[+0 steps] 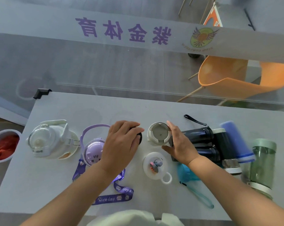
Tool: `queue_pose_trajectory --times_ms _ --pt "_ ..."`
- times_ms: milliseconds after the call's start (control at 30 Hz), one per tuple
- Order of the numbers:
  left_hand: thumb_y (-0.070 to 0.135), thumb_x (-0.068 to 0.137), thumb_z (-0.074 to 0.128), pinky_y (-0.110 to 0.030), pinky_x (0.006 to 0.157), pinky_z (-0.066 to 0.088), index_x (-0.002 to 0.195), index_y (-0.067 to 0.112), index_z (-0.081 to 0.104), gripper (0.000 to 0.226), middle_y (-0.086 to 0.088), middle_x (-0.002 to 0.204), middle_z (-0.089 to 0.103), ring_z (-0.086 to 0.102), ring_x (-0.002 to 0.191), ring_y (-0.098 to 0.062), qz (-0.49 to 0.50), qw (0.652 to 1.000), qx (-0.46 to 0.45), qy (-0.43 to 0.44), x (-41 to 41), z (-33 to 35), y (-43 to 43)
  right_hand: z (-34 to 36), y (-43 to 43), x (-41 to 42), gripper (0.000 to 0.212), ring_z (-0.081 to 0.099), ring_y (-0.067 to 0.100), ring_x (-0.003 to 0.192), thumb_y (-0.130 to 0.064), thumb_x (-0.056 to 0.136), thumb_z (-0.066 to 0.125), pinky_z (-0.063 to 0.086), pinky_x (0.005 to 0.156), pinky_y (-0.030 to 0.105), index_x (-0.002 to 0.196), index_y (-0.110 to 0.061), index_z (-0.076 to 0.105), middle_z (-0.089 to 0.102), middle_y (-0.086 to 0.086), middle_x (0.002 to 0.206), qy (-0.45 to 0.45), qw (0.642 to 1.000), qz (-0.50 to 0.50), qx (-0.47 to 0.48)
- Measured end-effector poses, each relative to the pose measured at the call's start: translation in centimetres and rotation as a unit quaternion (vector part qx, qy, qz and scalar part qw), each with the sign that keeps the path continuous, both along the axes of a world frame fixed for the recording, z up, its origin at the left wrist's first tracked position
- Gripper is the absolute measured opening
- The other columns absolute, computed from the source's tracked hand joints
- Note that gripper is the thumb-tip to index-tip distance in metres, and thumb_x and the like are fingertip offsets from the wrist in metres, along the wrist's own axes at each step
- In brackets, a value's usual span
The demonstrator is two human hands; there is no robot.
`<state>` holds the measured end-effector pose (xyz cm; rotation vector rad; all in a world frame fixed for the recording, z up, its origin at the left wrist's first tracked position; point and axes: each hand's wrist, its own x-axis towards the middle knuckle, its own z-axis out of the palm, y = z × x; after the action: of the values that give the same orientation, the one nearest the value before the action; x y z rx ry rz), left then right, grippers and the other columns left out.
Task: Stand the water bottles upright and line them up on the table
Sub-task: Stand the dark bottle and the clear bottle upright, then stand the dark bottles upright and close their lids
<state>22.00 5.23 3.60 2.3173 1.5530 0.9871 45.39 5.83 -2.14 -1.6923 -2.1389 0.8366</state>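
Several bottles stand upright in a row on the grey table [56,185]: a white jug-like bottle [51,141] at the left, then a purple bottle [93,152] with a cat face and strap. My left hand [121,144] rests on top of a black-lidded bottle [138,137], fingers wrapped over it. My right hand [178,144] grips the side of a cream bottle [158,133] standing upright. In front stands a white-lidded bottle [154,165]. At the right lie two dark bottles [201,134], a black flask [226,149], a blue bottle [237,142], a teal bottle [187,172] and a green bottle [261,167].
A white bowl with red contents [3,145] sits off the table's left edge. A purple "Nice day" strap [120,193] trails toward the front edge. A black wrist strap [195,119] lies behind the dark bottles. An orange chair [235,75] stands beyond a glass partition.
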Motion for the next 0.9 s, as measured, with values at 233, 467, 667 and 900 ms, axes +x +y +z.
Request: queue_pose_trajectory --times_ms 233,467,667,900 --pt "0.013 0.082 0.052 -0.028 0.083 0.036 0.089 0.015 0.07 0.019 0.0 0.099 0.069 0.048 0.095 -0.018 -0.022 0.999 0.021 0.016 4.2 1.7 -0.3 0.5 -0.4 7.8 0.06 0.052 0.035 0.115 0.002 0.076 0.066 0.037 0.104 0.04 0.131 -0.004 0.044 0.054 0.02 0.124 -0.115 0.988 -0.083 0.057" --pt "0.019 0.083 0.052 -0.029 0.086 0.037 0.098 0.018 0.067 0.021 0.001 0.102 0.068 0.046 0.099 -0.017 -0.055 0.995 -0.036 0.074 11.8 1.3 -0.8 0.3 1.0 14.8 0.057 0.047 0.03 0.115 -0.008 0.076 0.062 0.037 0.099 0.042 0.13 -0.012 0.045 0.051 0.01 0.13 -0.249 0.968 -0.017 0.007" --pt "0.014 0.079 0.061 -0.029 0.083 0.043 0.096 0.019 0.068 0.019 0.003 0.1 0.067 0.05 0.096 -0.018 -0.041 0.99 -0.074 0.113 18.2 0.7 -1.8 -0.8 3.4 17.7 0.066 0.036 0.026 0.127 -0.016 0.079 0.06 0.026 0.107 0.036 0.139 -0.018 0.032 0.038 0.005 0.141 -0.324 0.941 0.091 -0.018" --pt "0.01 0.07 0.074 -0.027 0.08 0.049 0.088 0.019 0.072 0.021 0.004 0.091 0.07 0.06 0.087 -0.018 0.0 0.982 -0.119 0.15 21.6 -1.6 -2.5 -2.2 5.6 18.6 0.065 0.04 0.027 0.116 -0.028 0.072 0.069 0.032 0.1 0.035 0.128 -0.016 0.039 0.045 0.008 0.127 -0.352 0.924 0.147 -0.027"
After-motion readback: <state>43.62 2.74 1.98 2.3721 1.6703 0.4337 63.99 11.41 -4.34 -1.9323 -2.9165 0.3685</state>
